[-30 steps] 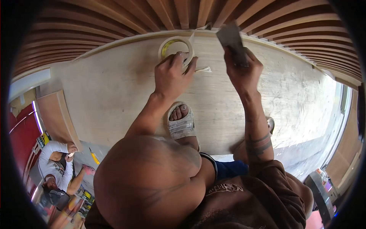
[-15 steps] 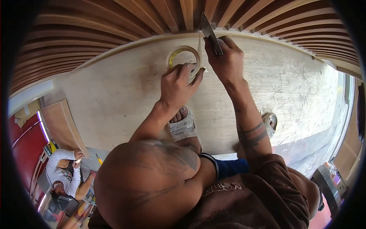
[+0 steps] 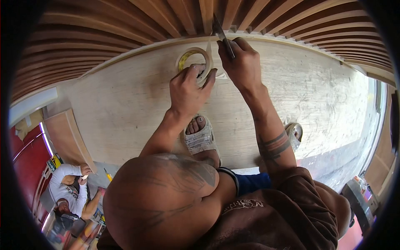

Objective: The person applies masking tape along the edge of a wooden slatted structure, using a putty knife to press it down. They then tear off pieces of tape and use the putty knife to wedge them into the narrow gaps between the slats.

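Fingers of my left hand (image 3: 188,92) are closed on the lower side of a roll of masking tape (image 3: 181,59), which is held above the pale plywood board (image 3: 125,104). A short strip of tape (image 3: 209,46) runs up from the roll toward the foot of the wooden slats (image 3: 206,18). My right hand (image 3: 243,64) grips a putty knife (image 3: 220,33), its thin blade angled up and left so that the tip overlaps a gap between slats. The knife's lower part is partly hidden behind my fingers.
My sandalled feet (image 3: 200,137) rest on the plywood, one on each side. At lower left a person in a white long-sleeved top (image 3: 68,185) is by a wooden panel (image 3: 71,135). A grey metal piece (image 3: 357,208) stands at lower right.
Both hands have shifted a little to the left, carrying the tape roll and the putty knife. The knife's tip has moved left across the slats.
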Available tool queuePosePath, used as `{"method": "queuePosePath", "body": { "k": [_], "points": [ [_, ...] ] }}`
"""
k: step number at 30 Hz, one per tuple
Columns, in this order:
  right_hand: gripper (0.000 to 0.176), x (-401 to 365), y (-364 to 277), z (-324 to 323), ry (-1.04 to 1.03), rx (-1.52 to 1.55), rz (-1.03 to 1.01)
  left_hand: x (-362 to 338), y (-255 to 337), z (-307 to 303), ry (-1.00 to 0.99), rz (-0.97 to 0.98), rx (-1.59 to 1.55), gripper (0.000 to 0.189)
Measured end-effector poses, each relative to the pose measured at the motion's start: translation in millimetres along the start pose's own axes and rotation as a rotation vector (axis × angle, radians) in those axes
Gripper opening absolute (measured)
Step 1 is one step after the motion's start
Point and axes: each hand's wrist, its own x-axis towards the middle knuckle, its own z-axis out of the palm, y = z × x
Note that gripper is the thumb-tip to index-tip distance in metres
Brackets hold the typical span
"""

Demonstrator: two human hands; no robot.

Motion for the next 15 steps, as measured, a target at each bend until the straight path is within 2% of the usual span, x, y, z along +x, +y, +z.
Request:
{"method": "queuePosePath", "body": {
  "k": [6,12,15],
  "points": [
    [0.010,-1.6,-0.6,2.2,0.022,0.067,0.004,-0.3,4.1,-0.1,-0.005,-0.022,-0.017,0.025],
    [0.008,-5.4,-6.6,0.1,0.089,-0.039,0.094,0.6,7.1,-3.2,0.044,-0.026,-0.014,0.024],
    [0.007,-7.0,-8.4,1.5,0.107,-0.076,0.075,-3.7,11.1,-8.3,0.047,-0.057,-0.007,0.025]
  ]
}}
